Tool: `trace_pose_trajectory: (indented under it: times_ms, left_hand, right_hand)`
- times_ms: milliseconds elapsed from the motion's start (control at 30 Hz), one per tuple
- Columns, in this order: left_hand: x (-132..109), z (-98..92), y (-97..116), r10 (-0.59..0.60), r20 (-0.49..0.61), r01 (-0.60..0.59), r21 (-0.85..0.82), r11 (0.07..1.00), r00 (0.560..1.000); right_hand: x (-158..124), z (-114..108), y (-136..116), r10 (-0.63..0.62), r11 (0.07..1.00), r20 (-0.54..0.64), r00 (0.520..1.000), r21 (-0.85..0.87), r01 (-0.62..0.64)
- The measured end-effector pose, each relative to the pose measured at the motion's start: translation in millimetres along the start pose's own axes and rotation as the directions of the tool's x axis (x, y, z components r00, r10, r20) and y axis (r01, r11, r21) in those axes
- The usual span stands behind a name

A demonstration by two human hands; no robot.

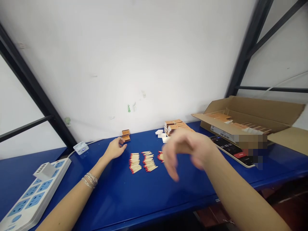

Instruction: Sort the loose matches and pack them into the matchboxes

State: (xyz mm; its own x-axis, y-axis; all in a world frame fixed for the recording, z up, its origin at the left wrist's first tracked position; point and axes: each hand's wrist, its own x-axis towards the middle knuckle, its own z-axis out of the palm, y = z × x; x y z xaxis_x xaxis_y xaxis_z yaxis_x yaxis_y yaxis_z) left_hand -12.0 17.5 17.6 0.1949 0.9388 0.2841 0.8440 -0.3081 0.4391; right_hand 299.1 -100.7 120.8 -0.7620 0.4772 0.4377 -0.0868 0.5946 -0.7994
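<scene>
My left hand (116, 149) rests on the blue table (115, 192), fingers curled, close to a small stack of orange matchboxes (126, 135); nothing shows in it. My right hand (185, 150) hovers above the table, blurred by motion, fingers hanging down and apart, holding nothing. Below and to its left lie three piles of red-tipped matches (144, 162), the rightmost partly hidden by the hand. Behind the right hand stands a larger stack of orange matchboxes (176, 125) with a few white inner trays (160, 133).
An open cardboard box (252, 120) with more matchboxes sits at the right. A tablet-like timer (232, 150) lies in front of it. A white power strip (31, 195) with a charger lies at the left. Black shelf struts frame both sides.
</scene>
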Motion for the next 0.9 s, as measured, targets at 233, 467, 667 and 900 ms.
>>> trace_pose_trajectory:
  times_ms: [233,467,667,900]
  left_hand:
    - [2,3.1,-14,0.104,-0.028,-0.103,0.026,0.994,0.994]
    - [-4,0.5,-19,0.113,0.093,-0.110,-0.037,0.993,0.989]
    - [-2,8.7,-18,0.151,0.055,-0.153,0.031,0.988,0.987]
    - [7,23.3,-32,0.267,-0.010,-0.260,0.198,0.945,0.964]
  right_hand:
    - [29,-22,107,0.231,0.694,-0.633,0.739,-0.425,-0.581]
    - [4,-31,130,0.319,0.620,-0.620,0.717,-0.436,-0.653]
    - [-5,-35,116,0.372,0.505,-0.602,0.707,-0.507,-0.698]
    - [-6,-35,110,0.396,0.215,-0.723,0.565,-0.526,-0.823]
